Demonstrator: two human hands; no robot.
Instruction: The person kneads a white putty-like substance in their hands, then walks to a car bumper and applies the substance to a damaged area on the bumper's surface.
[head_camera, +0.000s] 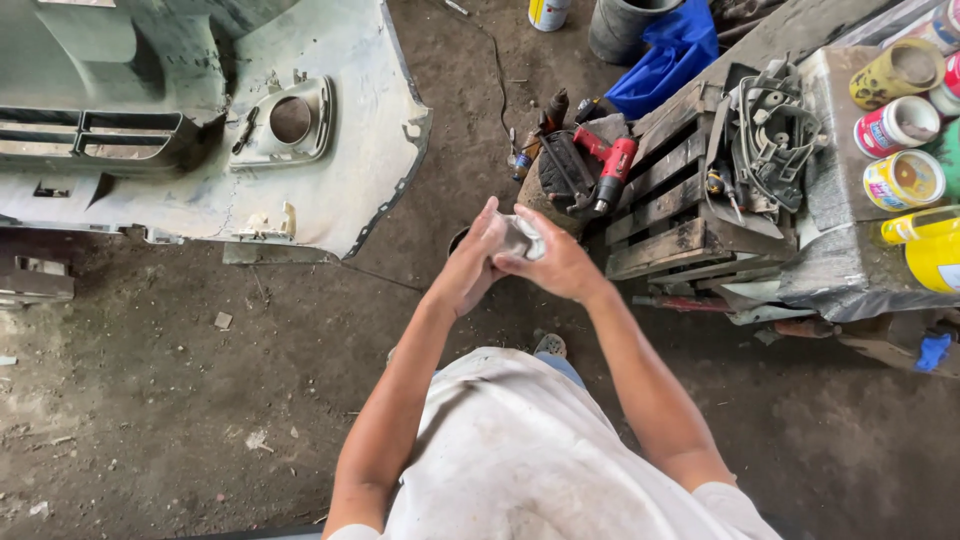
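dirt floor (150, 400) under pale car bumper (330, 190) and wooden pallet (665, 215).

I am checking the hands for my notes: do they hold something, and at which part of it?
Both hands hold one small pale crumpled piece, paper or cloth, I cannot tell which. The left hand closes on its left end, the right hand on its right side.

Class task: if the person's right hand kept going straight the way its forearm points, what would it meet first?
The right hand points up-left and already touches the small pale object and the left hand around it; those come first.
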